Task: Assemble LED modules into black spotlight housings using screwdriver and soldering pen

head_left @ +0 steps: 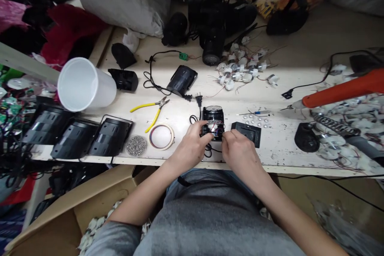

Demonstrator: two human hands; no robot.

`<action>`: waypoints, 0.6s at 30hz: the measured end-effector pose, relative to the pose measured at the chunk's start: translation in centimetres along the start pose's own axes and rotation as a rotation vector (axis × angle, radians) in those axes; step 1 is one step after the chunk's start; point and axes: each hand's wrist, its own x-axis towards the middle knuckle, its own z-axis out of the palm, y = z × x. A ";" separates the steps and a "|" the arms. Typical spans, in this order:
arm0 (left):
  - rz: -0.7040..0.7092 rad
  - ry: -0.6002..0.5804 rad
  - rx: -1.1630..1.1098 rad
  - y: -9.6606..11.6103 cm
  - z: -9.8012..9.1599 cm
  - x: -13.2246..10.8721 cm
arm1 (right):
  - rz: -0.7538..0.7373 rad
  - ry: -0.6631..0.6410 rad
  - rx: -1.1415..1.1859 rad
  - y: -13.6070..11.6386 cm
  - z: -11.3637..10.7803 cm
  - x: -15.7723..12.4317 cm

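An opened black lamp housing (pixel 213 116) lies near the bench's front edge. A clear round lens shows at its far end, and a small white part with thin red wires sits inside it. My left hand (pixel 192 146) grips the housing from its left side, thumb and forefinger on its edges. At the right side of the housing, my right hand (pixel 240 150) is closed in a pinch; whatever its fingertips hold is hidden. Just beyond my right hand lies a black rectangular cover (pixel 250 132). A power plug (pixel 198 99) on a black cord rests behind the housing.
Left of my hands are a tape roll (pixel 172 138), a dish of screws (pixel 136 146), yellow-handled pliers (pixel 154 119) and a white bucket (pixel 87 84). Several black housings (pixel 110 136) stand further left. Small white motors (pixel 240 66) are heaped behind. An orange power screwdriver (pixel 342 88) hangs at right.
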 end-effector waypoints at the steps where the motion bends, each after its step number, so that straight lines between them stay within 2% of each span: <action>1: 0.002 0.001 -0.004 0.0 0.1 -0.1 | 0.016 -0.014 0.015 0.0 -0.1 0.0; 4: -0.005 0.025 -0.020 0.0 0.4 -0.4 | 0.065 -0.016 0.111 -0.1 0.0 -0.2; 10: -0.031 0.136 -0.048 0.1 1.0 -1.0 | 0.124 0.080 0.317 0.5 0.4 -1.4; 15: -0.039 0.152 -0.059 0.2 1.2 -1.1 | 0.130 0.175 0.265 0.6 0.5 -1.5; 18: -0.044 0.148 -0.076 0.2 1.4 -1.1 | 0.087 0.154 0.208 0.4 0.4 -0.9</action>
